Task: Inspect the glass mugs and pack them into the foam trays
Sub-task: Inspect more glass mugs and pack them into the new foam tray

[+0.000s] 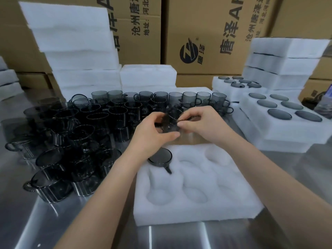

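The left hand (152, 133) and right hand (203, 124) pinch one mug (168, 125). Glass is likely rigid, slick and brittle: grip the body, not the handle.

A smoky glass mug (168, 121) is held above the white foam tray (197, 209) – 6 pockets, 1 filled by an inverted mug (159, 156), far left. Loose mugs (80, 133) crowd left – packed trays (287, 114) stacked right.
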`<state>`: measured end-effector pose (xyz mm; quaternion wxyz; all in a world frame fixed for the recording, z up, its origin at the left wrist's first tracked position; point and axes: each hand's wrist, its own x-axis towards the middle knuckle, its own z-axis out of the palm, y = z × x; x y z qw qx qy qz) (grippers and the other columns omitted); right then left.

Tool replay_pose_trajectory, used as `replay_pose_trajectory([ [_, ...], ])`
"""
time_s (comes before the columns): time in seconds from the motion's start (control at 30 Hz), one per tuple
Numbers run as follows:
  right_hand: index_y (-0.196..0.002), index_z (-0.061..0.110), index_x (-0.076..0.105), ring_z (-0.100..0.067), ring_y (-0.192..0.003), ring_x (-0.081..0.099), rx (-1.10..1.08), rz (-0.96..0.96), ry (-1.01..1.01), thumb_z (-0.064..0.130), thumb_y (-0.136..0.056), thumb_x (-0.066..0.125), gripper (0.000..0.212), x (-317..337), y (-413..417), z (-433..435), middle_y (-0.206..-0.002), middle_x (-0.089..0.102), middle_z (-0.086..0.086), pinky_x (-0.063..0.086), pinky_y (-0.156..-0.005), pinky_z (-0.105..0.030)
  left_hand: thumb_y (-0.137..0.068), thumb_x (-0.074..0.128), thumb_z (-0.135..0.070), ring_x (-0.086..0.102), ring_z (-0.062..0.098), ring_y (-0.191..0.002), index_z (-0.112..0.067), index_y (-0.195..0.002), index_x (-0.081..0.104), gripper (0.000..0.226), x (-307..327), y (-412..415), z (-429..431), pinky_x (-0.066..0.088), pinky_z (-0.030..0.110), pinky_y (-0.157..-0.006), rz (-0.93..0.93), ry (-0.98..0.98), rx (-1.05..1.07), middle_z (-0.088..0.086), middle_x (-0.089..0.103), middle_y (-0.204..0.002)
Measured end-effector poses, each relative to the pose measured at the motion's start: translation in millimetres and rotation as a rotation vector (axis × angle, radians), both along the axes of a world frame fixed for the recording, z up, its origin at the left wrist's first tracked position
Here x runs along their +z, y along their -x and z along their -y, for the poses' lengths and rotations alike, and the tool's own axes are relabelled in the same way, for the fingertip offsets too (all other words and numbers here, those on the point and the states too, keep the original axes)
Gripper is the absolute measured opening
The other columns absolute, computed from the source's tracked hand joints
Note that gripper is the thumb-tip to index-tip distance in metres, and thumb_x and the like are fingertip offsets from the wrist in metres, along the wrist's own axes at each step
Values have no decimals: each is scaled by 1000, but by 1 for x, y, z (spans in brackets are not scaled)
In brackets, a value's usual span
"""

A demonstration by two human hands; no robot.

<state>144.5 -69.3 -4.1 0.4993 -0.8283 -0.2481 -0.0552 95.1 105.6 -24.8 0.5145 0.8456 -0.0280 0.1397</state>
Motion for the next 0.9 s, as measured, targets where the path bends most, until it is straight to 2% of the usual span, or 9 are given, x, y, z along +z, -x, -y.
replay_pose_trajectory([
  [0.1, -67, 30, 76, -37, -83, 70, 37, -44, -112, 9, -80, 78, 25, -6, 7, 2, -87, 73, -9, 57, -85, -49, -69, 88, -29, 64, 10, -104, -32, -120, 55, 60, -2, -2, 0, 50, 28, -94, 26, -5, -40, -21, 59, -111],
  [0.2, -71, 26, 77, -25, -77, 71, 117, -120, -170, 5, -81, 76, 24, -16, 11, 2, -84, 70, 6, 60, -77, -35, -69, 87, -29, 59, 8, -109, -26, -122, 60, 61, -7, -3, -2, 46, 22, -93, 23, -37, -33, -13, 63, -110],
  [0.27, -79, 24, 75, -21, -74, 72, 162, -172, -204, 4, -81, 76, 20, -19, 12, 0, -81, 71, 3, 59, -71, -30, -68, 87, -29, 63, 10, -102, -25, -113, 65, 50, -7, -2, -7, 49, 23, -88, -7, -45, -52, -10, 68, -102],
  [0.37, -105, 17, 58, -33, -75, 72, 172, -237, -272, 4, -79, 79, 36, -20, 12, -6, -90, 67, -9, 61, -71, -43, -68, 88, -23, 67, 12, -96, -27, -103, 70, 39, -3, 0, -18, 53, 34, -91, -58, -9, -120, -7, 73, -95],
  [0.47, -120, 18, 52, -30, -75, 71, 172, -301, -300, 8, -78, 80, 52, -21, 14, -11, -87, 66, -7, 60, -75, -49, -67, 88, -26, 67, 7, -91, -29, -104, 68, 42, -2, -1, -19, 54, 32, -86, -46, -4, -163, -8, 73, -94],
  [0.63, -104, 18, 59, -17, -70, 69, 103, -329, -373, 11, -76, 82, 36, -20, 17, -14, -84, 66, -3, 62, -69, -42, -57, 81, -41, 65, 12, -99, -27, -111, 63, 59, -5, -7, -6, 52, 36, -91, 48, -62, -140, -7, 70, -102],
  [0.73, -106, 18, 54, -19, -70, 70, 73, -302, -349, 14, -76, 83, 42, -22, 17, -18, -100, 66, -8, 62, -73, -42, -61, 87, -31, 64, 12, -102, -27, -116, 62, 61, -4, -11, -8, 51, 37, -94, 93, -65, -153, -9, 68, -106],
  [0.8, -106, 18, 51, -18, -68, 69, 72, -282, -356, 15, -77, 82, 42, -22, 17, -21, -105, 64, -11, 61, -70, -38, -65, 89, -19, 63, 9, -103, -27, -118, 62, 60, -5, -13, -10, 51, 31, -94, 124, -66, -145, -11, 68, -107],
  [0.9, -100, 19, 48, -17, -66, 67, 67, -226, -340, 18, -76, 83, 43, -23, 16, -22, -105, 61, -12, 59, -61, -33, -64, 89, -12, 63, 1, -98, -32, -114, 62, 61, -7, -12, -9, 48, 12, -84, 165, -83, -144, -14, 68, -104],
])
